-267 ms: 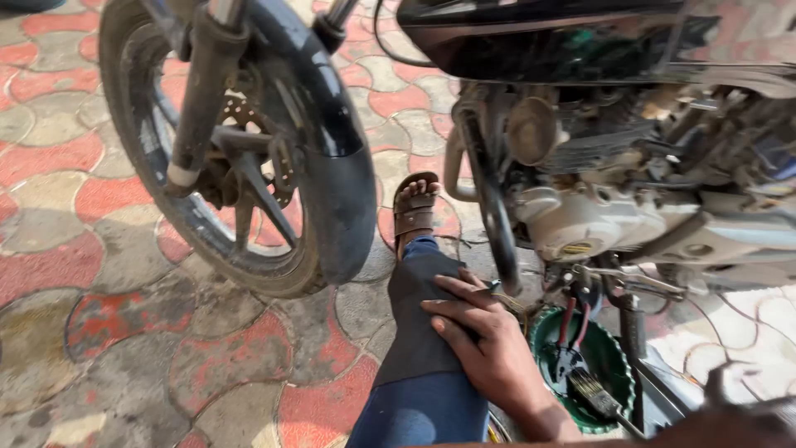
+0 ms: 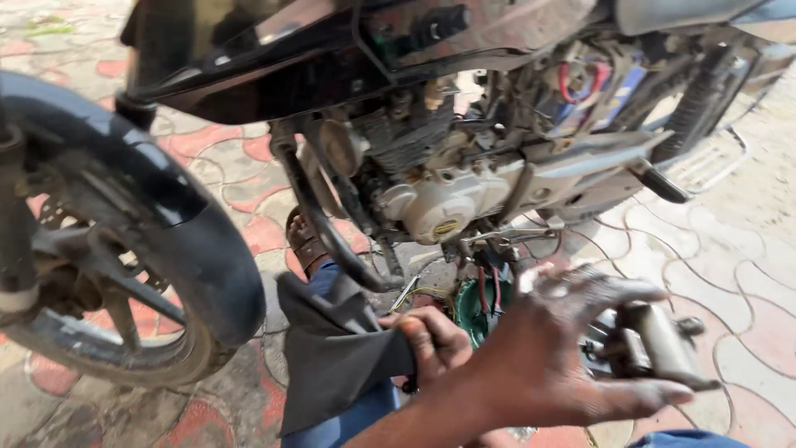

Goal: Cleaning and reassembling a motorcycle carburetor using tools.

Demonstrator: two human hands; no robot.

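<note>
**A:** What's different from a moment ago?

**B:** The view has swung right, so the front wheel (image 2: 108, 274) now sits at the left edge and the engine (image 2: 439, 199) fills the middle. The left hand (image 2: 431, 340), which lay flat on the knee, now has its grip clamped on a dark cloth (image 2: 332, 357) at lower centre.

**A:** And the other hand?

**B:** The right hand (image 2: 564, 357) has come into the lower right of the frame, fingers spread apart, holding nothing, blurred with motion. It is just in front of a footpeg (image 2: 663, 344).

**A:** So what does that suggest?

**B:** I'd judge that wiping or cleaning is in hand. The green bowl (image 2: 481, 311) sits under the engine, with red-handled tools in it.
</note>
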